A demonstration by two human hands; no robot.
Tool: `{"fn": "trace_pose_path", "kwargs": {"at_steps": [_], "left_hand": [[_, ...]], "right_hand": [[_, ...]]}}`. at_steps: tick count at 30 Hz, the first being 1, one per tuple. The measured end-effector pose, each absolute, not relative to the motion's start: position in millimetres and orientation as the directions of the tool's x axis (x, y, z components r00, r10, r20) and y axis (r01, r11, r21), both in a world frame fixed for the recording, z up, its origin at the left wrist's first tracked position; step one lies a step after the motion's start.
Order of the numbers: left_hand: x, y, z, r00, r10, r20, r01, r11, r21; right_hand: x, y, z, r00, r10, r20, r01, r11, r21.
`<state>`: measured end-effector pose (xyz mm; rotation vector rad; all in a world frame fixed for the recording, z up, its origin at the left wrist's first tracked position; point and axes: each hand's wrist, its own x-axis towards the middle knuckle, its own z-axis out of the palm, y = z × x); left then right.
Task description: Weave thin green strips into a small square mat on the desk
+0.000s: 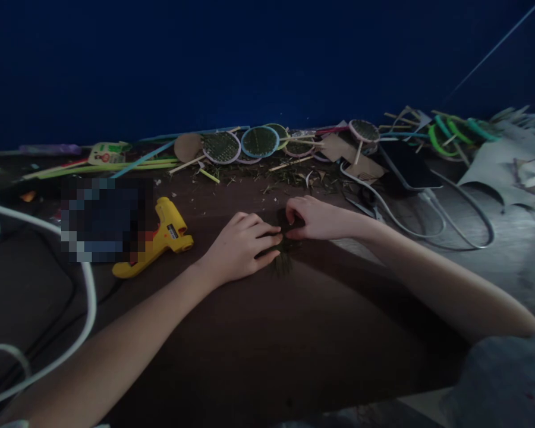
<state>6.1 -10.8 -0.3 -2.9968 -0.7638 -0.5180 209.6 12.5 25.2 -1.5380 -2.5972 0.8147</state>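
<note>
Over the dark tabletop my left hand [245, 246] lies palm down, fingers stretched to the right and a little apart. Its fingertips reach a small tuft of green grass-like blades [283, 263]. Facing it, my right hand [312, 219] has curled fingers, with thumb and forefinger closing at the tuft's upper end; the exact contact is in shadow. A yellow glue gun [172, 232] lies on its side left of my left hand. Behind my right wrist, scissors [366, 201] are partly hidden.
Along the back lie several round mesh-faced hoops [260, 141] on sticks, cardboard pieces [348, 153] and loose clippings. A phone [410, 166] with a white cable [481, 238] is at the right. Another white cable [89, 297] loops at the left, near a blurred-out patch. A blue wall stands behind.
</note>
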Motion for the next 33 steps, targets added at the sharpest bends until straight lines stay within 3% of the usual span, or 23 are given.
{"fn": "trace_pose_path", "kwargs": {"at_steps": [7,19,33], "left_hand": [[6.5,-11.2,0.2,0.825,0.461,0.328,0.467,-0.882,0.066],[7.4,-11.8,2.4,0.82,0.485,0.305,0.481,-0.872,0.093],[5.8,-12.0,1.6,0.831,0.482,0.277,0.47,-0.876,0.111]], "right_hand": [[210.9,11.0,31.3,-0.524,0.791,-0.316,0.815,0.358,-0.455],[209.4,10.2,26.2,-0.511,0.816,-0.269,0.824,0.376,-0.424],[213.3,15.3,29.0,-0.581,0.781,-0.228,0.769,0.435,-0.469]]}}
